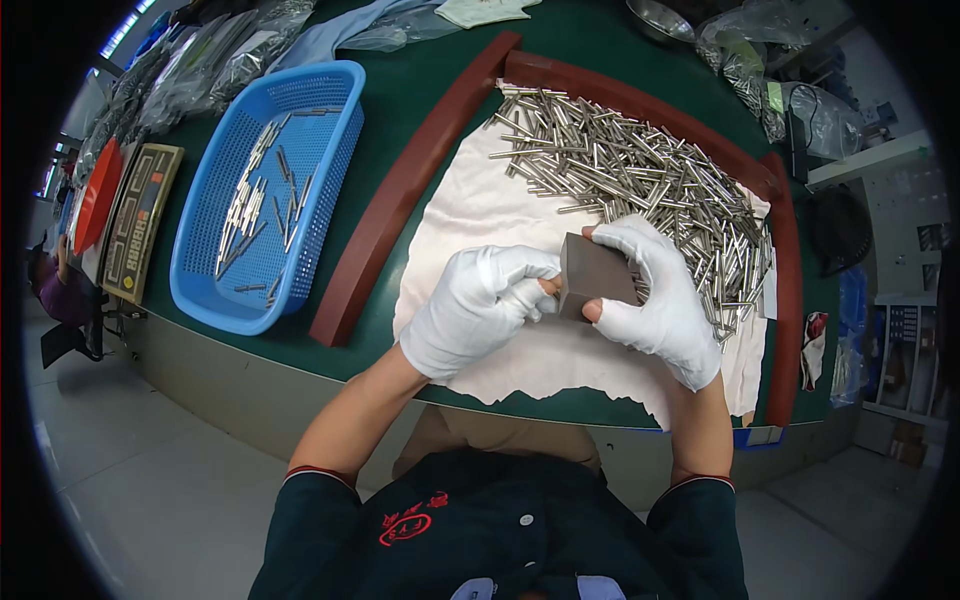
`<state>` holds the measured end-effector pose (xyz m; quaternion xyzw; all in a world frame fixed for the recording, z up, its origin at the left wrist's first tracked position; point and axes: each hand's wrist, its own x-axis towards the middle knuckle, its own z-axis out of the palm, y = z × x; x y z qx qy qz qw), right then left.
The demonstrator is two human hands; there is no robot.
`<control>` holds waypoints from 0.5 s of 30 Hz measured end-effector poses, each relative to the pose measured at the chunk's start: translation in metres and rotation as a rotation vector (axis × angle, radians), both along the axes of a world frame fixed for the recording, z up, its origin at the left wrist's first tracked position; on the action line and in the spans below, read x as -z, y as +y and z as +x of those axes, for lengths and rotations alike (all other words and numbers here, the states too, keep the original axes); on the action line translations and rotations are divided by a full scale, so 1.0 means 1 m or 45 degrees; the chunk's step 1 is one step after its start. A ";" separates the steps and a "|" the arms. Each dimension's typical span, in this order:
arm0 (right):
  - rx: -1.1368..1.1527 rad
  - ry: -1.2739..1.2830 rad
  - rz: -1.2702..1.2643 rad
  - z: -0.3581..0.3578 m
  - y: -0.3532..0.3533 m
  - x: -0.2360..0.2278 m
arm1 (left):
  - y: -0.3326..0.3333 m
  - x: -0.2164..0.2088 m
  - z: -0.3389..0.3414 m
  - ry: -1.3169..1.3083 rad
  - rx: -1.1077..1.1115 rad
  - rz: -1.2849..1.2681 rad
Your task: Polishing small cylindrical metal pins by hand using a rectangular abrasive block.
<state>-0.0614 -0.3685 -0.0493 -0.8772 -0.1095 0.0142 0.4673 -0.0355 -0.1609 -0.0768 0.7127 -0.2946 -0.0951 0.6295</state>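
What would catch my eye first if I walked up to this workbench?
Probably the big heap of shiny metal rods on a white cloth, fenced by a red-brown frame. In front, the gloved left hand and right hand grip a grey block. At left sits a blue basket.

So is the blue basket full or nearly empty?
Nearly empty: the blue basket holds only a sparse scatter of metal rods, with its mesh floor showing between them.

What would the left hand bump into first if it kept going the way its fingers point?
Almost at once, the grey block: the left hand points right at it, fingertips seemingly touching its edge. The right hand holds the block.
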 end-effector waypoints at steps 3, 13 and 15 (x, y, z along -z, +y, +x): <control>-0.012 -0.021 0.086 -0.001 -0.007 0.000 | -0.001 -0.004 0.000 -0.013 -0.006 0.038; 0.169 0.068 0.064 0.001 -0.008 -0.003 | -0.002 -0.008 0.005 0.627 -0.090 -0.118; 0.183 0.120 0.137 0.000 -0.007 -0.004 | -0.002 -0.010 0.007 0.672 -0.102 -0.076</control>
